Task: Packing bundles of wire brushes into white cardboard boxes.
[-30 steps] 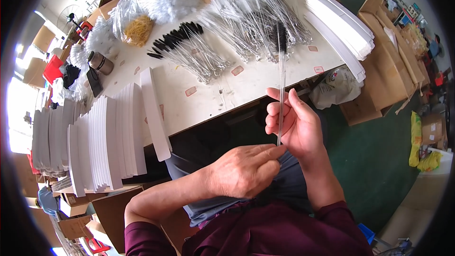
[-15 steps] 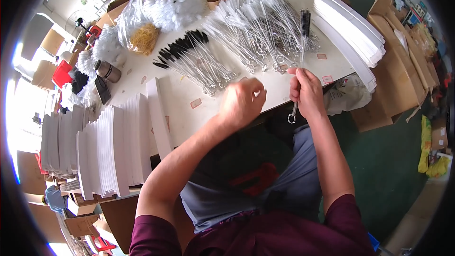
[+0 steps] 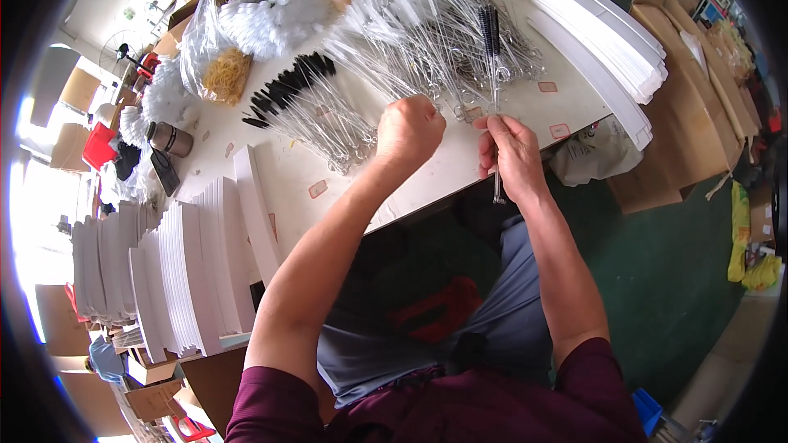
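A white table (image 3: 427, 172) spreads ahead of both hands, and the two forearms come up from the lower edge to its near rim. To the left of the left hand, long rows of white cards (image 3: 176, 279) stand on edge; beyond and to the right of the right hand, another curved stack of white cards (image 3: 603, 33) lies along the table's far corner. Just past the knuckles of both hands, a wide heap of thin wire brushes (image 3: 427, 41) covers the tabletop, with a smaller fan of black-tipped brushes (image 3: 287, 90) further to the left.

The left hand (image 3: 408, 131) rests at the near edge of the heap, curled into a loose fist with its back upward; whether anything is caught inside it cannot be told. The right hand (image 3: 513, 156), just beside it, is turned thumb-up with fingertips pinched together around a few long wire brushes (image 3: 493, 57). These stand nearly straight away from the person: their dark bristle ends reach over the heap, and the wire tails hang below the palm, past the table edge.
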`<state>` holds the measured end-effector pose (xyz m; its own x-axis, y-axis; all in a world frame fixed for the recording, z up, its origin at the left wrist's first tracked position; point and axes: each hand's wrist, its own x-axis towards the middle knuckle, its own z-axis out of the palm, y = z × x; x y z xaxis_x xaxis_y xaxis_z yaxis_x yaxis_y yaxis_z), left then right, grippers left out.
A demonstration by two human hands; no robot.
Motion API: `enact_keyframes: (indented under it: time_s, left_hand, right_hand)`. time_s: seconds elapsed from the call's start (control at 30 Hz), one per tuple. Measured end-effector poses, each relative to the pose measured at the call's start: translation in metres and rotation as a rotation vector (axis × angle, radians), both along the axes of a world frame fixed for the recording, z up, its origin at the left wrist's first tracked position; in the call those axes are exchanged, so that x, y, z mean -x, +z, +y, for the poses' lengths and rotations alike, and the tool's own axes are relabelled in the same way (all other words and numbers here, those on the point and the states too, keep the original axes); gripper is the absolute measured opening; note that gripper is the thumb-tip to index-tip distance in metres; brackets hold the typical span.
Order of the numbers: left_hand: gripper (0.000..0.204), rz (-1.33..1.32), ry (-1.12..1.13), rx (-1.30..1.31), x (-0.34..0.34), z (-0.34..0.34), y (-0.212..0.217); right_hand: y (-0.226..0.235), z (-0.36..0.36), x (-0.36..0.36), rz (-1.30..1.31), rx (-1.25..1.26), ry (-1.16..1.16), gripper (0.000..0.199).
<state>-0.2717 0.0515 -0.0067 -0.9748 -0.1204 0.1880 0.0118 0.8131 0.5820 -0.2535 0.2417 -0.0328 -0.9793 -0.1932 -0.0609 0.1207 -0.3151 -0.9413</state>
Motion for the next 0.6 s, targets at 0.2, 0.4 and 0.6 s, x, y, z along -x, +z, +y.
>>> enact_keyframes:
  time_s: [0.2,0.4,0.6]
  left_hand:
    - [0.017,0.142,-0.110,-0.062,0.001,-0.017,0.062]
    - [0.020,-0.063,-0.221,-0.458,0.015,-0.045,0.105]
    - [0.023,-0.024,-0.281,-0.449,0.019,-0.051,0.128]
  right_hand:
    - [0.001,0.003,0.003,-0.023,0.001,0.033,0.032]
    - [0.017,-0.031,0.002,-0.120,0.073,0.093,0.032]
    - [0.034,-0.087,0.041,-0.216,0.285,0.189,0.031]
